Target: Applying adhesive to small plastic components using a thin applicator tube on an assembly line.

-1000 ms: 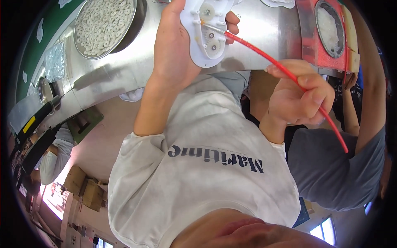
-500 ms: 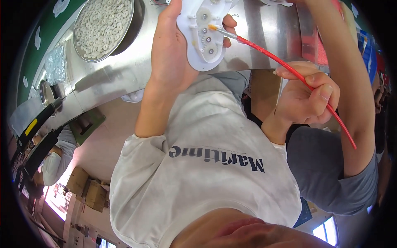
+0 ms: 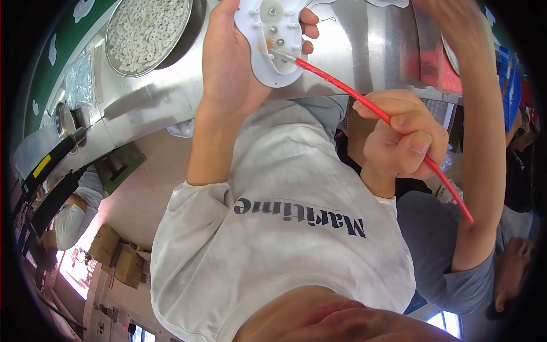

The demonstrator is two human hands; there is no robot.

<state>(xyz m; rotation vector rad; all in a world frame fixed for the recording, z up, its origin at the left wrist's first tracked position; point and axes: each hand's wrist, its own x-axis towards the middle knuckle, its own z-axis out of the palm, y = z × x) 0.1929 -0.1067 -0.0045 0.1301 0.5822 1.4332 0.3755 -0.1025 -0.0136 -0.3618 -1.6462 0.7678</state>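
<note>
My left hand (image 3: pixel 231 68) is wrapped round a white plastic housing (image 3: pixel 262 67), its fingertips showing past the far side. Inside the housing's recess sit several small metal pins and a translucent gear (image 3: pixel 272 11). A yellowish smear marks the recess wall. Closed round the red handle of a thin paintbrush (image 3: pixel 342 85), my right hand (image 3: pixel 407 134) holds it slanted, with the handle's end down to the right. The brush tip reaches into the recess near its left wall; its bristles are hard to make out there.
A round metal bowl (image 3: pixel 149 37) full of small white gears stands at the back left of the metal table (image 3: pixel 364 45). Beside it lies a clear plastic bag (image 3: pixel 78 80). A co-worker's bare arm (image 3: pixel 481 114) reaches over the table close to my right hand.
The brush tip has moved left and down inside the recess, with my right hand following leftward. The housing has shifted slightly left and up. The co-worker's arm has moved too.
</note>
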